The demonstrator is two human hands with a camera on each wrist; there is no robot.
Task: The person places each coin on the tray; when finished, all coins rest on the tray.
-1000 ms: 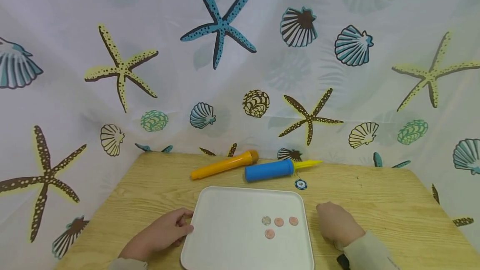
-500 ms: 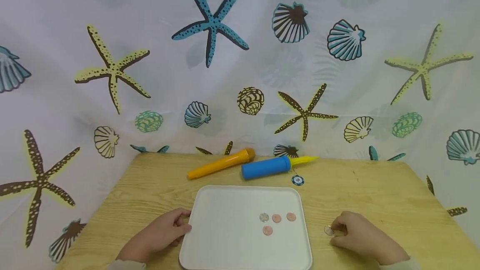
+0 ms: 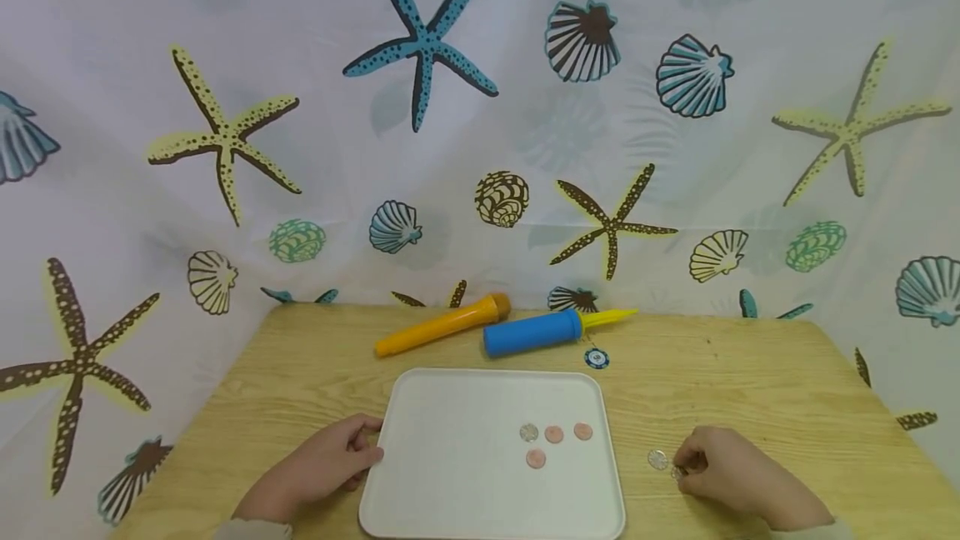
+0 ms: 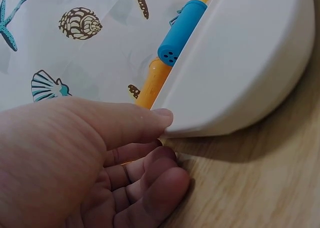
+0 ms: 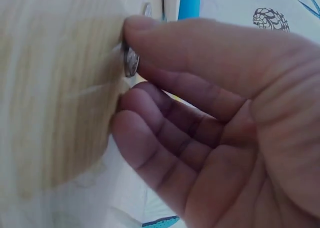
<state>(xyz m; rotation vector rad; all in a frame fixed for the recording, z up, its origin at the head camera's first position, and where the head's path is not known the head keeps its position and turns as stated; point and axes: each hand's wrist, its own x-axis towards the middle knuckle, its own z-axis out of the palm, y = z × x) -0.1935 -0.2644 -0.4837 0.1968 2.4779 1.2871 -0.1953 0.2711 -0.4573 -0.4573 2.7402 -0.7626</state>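
A white tray (image 3: 442, 473) lies on the wooden table, bearing a silver coin (image 3: 529, 432) and three copper-coloured coins (image 3: 553, 435) on its right half. My left hand (image 3: 330, 465) grips its left edge, thumb (image 4: 162, 118) against the rim and the other fingers curled below. To the right of the tray, my right hand (image 3: 723, 469) pinches another silver coin (image 5: 131, 62) between thumb and finger, close to the tabletop. Thumb and finger hide part of that coin. Just left of these fingertips, one more silver coin (image 3: 657, 459) lies flat on the wood.
Behind the tray lie an orange microphone-shaped stick (image 3: 442, 327) and a blue hand pump (image 3: 532, 334) with a yellow nozzle. A blue-and-white poker chip (image 3: 597, 358) sits beside the pump. A shell-patterned curtain (image 3: 450, 157) hangs around the table's back and sides.
My right hand, first close by the tray's right edge, has moved right, uncovering a silver coin on the table. Another coin now shows in its fingers. My left hand stays at the tray.
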